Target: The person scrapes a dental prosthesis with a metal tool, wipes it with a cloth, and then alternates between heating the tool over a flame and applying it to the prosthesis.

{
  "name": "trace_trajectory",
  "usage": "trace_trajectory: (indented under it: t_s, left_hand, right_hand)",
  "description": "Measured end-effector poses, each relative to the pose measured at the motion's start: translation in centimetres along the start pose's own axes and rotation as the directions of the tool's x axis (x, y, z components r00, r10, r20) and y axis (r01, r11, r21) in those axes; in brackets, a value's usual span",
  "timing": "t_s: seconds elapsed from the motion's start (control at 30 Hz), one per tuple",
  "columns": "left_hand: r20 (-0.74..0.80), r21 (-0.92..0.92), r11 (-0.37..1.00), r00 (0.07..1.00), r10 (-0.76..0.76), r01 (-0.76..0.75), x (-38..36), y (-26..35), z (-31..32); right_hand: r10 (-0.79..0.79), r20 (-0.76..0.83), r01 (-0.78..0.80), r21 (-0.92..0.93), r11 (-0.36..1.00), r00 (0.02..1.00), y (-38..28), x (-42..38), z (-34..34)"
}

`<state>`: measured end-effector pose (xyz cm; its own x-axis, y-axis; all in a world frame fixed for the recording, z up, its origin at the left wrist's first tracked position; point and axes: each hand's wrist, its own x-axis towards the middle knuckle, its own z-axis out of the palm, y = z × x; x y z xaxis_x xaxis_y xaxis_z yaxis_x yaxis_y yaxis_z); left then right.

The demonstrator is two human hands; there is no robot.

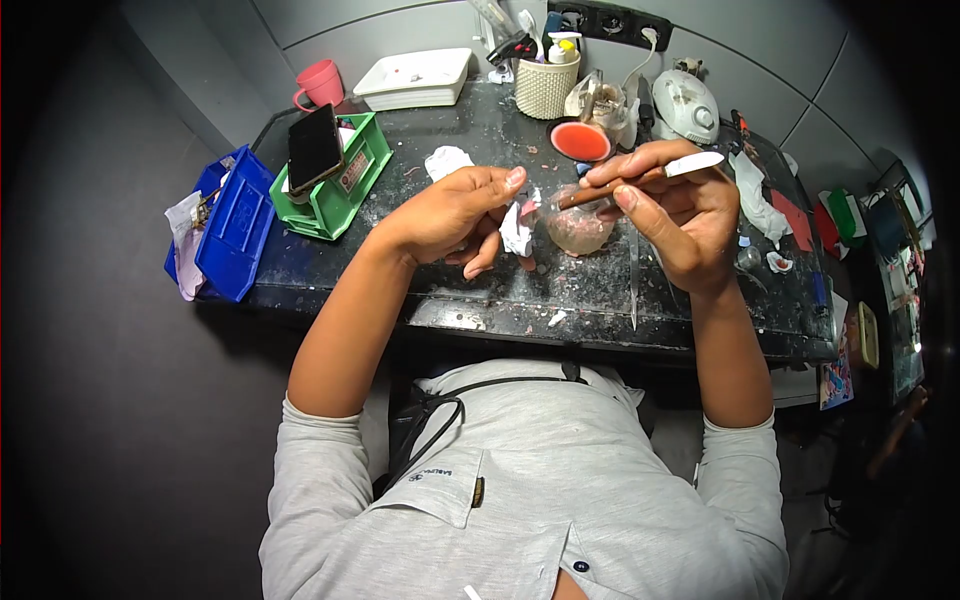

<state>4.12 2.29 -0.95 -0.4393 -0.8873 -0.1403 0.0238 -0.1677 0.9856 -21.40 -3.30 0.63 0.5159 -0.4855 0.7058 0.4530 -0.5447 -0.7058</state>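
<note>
My right hand [680, 215] is closed around a knife with a brown wooden handle [630, 187] and a broad pale blade [694, 164]. The blade points to the right, away from my left hand. My left hand [450, 215] is turned sideways, thumb stretched out and lower fingers curled. At its fingertips is a small white plaster-like piece [517, 232] with a hint of pink; the grip on it is partly hidden. Just beyond, between the hands, a round clear bowl [580, 235] with pinkish contents stands on the dark worktop [450, 308].
A green bin [360, 172] with a phone [315, 148] on top and a blue bin [238, 225] stand left. Behind are a pink cup [320, 83], white tray [414, 80], tool basket [547, 90] and red round dish [580, 142]. Scraps and a thin metal tool [634, 280] lie about.
</note>
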Motion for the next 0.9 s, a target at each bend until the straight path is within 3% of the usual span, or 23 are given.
trace_trajectory:
  t_s: [0.53,0.6,0.73,0.9]
  left_hand:
    - [0.016,-0.033,0.998,0.998,0.063,-0.062,0.3,-1.0,-0.7]
    - [0.014,-0.038,0.997,0.998,0.068,-0.067,0.3,-1.1,-0.8]
    - [0.007,-0.06,0.995,0.997,0.077,-0.076,0.4,-1.2,-0.9]
    - [0.019,-0.072,0.993,0.995,0.097,-0.096,0.5,-1.3,-1.0]
  right_hand:
    - [0.017,0.023,-0.018,0.051,0.999,1.0,-0.6,0.0,-0.3]
    - [-0.053,-0.029,0.051,-0.067,0.996,0.998,-1.0,0.3,-1.3]
    - [-0.051,-0.242,-0.009,-0.241,0.971,0.969,-1.2,0.8,-3.5]
    - [-0.104,-0.331,0.023,-0.238,0.971,0.938,-0.8,1.3,-3.8]
